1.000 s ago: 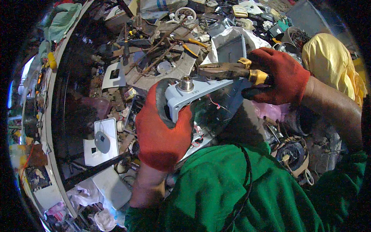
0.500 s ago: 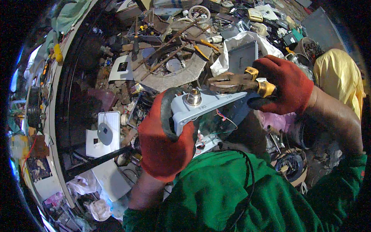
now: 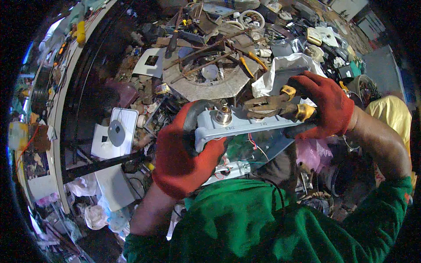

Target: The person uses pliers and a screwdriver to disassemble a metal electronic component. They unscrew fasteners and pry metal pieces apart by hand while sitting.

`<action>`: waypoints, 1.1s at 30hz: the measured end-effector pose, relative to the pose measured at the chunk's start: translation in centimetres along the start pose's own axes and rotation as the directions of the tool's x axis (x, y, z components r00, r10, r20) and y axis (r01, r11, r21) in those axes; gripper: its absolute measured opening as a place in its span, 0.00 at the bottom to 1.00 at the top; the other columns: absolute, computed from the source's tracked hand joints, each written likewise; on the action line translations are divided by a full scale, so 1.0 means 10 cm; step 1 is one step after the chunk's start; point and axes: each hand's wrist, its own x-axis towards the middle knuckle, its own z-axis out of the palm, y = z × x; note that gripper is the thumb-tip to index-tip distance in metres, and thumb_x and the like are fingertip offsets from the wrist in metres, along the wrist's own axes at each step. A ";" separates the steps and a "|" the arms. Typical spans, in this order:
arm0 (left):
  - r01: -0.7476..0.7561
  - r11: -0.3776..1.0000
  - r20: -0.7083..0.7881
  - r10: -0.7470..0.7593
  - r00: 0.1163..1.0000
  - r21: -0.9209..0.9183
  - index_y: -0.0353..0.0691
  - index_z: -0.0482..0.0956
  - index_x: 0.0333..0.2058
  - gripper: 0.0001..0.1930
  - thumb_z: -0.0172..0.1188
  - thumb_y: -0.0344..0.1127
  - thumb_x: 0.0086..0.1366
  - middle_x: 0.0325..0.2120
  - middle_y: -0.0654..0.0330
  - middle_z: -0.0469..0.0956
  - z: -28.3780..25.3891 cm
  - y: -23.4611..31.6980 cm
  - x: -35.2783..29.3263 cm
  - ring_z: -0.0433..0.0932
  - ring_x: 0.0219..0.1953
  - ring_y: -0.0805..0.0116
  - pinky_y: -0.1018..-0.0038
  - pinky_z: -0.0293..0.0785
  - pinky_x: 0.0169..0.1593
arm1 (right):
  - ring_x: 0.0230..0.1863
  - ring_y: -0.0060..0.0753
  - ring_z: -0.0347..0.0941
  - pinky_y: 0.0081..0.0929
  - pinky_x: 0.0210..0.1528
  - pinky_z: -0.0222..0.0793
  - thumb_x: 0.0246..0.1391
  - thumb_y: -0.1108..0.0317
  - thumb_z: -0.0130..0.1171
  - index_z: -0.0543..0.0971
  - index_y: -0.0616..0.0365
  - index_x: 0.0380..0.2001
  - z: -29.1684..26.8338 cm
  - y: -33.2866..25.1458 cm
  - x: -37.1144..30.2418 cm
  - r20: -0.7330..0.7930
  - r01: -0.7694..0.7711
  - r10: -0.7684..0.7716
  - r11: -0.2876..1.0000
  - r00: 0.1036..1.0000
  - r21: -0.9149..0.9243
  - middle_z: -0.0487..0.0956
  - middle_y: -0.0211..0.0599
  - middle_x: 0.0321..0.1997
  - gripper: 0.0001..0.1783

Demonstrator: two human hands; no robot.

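My left hand (image 3: 186, 151), in a red and black work glove, is closed on the left end of a light grey device housing (image 3: 245, 128). A silver threaded connector (image 3: 223, 115) sticks up from the housing near that hand. My gloved right hand (image 3: 326, 105) grips worn pliers (image 3: 272, 106) by their yellow handles. The rusty jaws lie at a second connector farther right on the housing; they partly hide it, and whether they grip it I cannot tell. Thin red and white wires (image 3: 253, 142) hang below the housing.
Beyond my hands an octagonal metal plate (image 3: 206, 91) bears rusty rods and another yellow-handled tool (image 3: 253, 65). A white sack (image 3: 291, 65) and heaped electronic scrap lie beyond. White panels (image 3: 124, 125) lie at left beside a black frame (image 3: 94, 87).
The housing has turned slightly to lie more level in view. The pliers' jaws have come lower over the second connector. The surroundings have shifted with my head.
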 end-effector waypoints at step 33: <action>-0.079 0.995 -0.107 0.086 0.991 0.065 0.36 0.66 0.58 0.34 0.65 0.25 0.49 0.45 0.42 0.78 0.28 0.30 -0.62 0.78 0.50 0.44 0.60 0.72 0.55 | 0.60 0.68 0.64 0.56 0.67 0.54 0.44 0.66 0.65 0.72 0.62 0.51 -0.03 -1.62 -1.34 -0.188 -0.308 0.336 0.937 0.923 0.165 0.74 0.57 0.52 0.29</action>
